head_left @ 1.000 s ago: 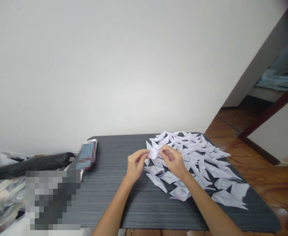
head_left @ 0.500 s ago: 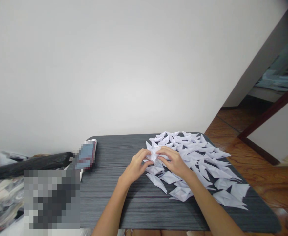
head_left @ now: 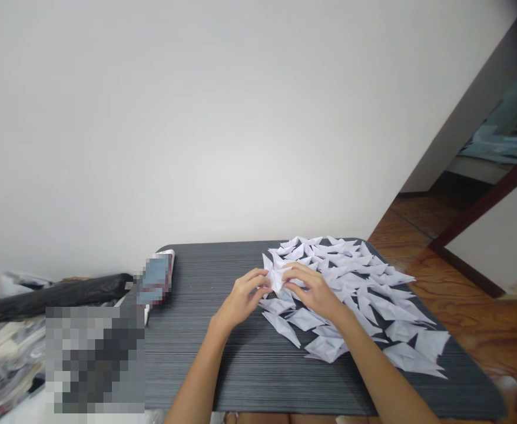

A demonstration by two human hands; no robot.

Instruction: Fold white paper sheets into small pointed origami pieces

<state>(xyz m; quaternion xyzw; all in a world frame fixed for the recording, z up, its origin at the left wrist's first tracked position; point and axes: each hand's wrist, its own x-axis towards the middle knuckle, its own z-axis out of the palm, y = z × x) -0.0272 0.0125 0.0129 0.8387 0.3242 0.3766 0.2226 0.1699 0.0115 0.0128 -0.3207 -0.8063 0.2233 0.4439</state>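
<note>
Between my two hands is a small folded white paper boat [head_left: 277, 279], raised a little over the other paper pieces. My left hand [head_left: 246, 294] pinches its left side with thumb and fingers. On its right side, my right hand [head_left: 312, 288] holds it the same way. Many more folded white paper boats [head_left: 342, 265] lie crowded over the right part of the dark table, around and beneath my right forearm. One long narrow boat [head_left: 281, 328] lies at the near left edge of this group.
The dark grained table [head_left: 188, 347] stands against a white wall [head_left: 241, 118]. A pixelated object [head_left: 155, 280] sits at its left end. Left of the table are a long black wrapped bundle [head_left: 55, 297] and heaped plastic bags [head_left: 2, 359]. Wooden floor [head_left: 474, 318] and a doorway are at right.
My fingers have shifted slightly on the paper boat, and its folds now show more openly between them. My left hand has drawn back a little. The other boats lie as before.
</note>
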